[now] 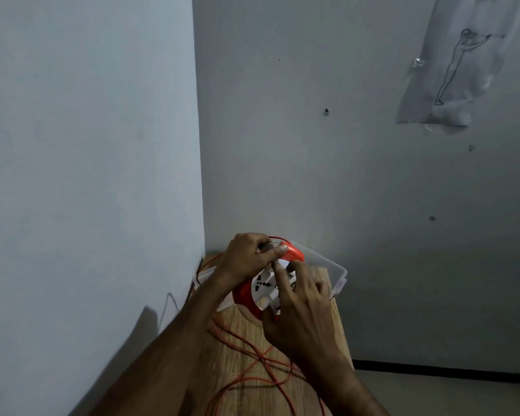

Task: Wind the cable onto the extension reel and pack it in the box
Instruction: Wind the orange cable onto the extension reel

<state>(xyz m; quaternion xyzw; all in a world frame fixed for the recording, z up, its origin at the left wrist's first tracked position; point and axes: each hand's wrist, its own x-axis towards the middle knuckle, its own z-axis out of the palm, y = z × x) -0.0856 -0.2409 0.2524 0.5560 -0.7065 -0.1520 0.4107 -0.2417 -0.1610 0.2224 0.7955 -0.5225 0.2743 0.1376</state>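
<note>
The reel (pixel 261 291) is red and white and is held up just above the far end of the wooden table (pixel 240 370). The left hand (pixel 246 259) is curled over the top of the reel, with its thumb and fingers pinching at the red rim, and it looks like it holds a bit of the cable (pixel 252 355) there too, though that spot is small and dark, so I am not sure. The right hand (pixel 300 313) holds the reel from the near side, fingers bent around its white face and edge.

The job looks only partly done. Some cable may be on the reel, but a lot of the thin red cable is lying loose in big loops on the table and runs off the near edge. All of that has to be wound on. Then the reel has to go in the box (pixel 333 271) (a clear plastic one), which sits just behind the reel at the far end of the table. The reel is not in it yet.

There is not much room. The table is narrow. A wall (pixel 87 175) runs close along its left side and another wall stands right behind the box. The right side of the table is open, with floor below, so a loop could slip off there. The loose loops cross each other and could snag while winding.
</note>
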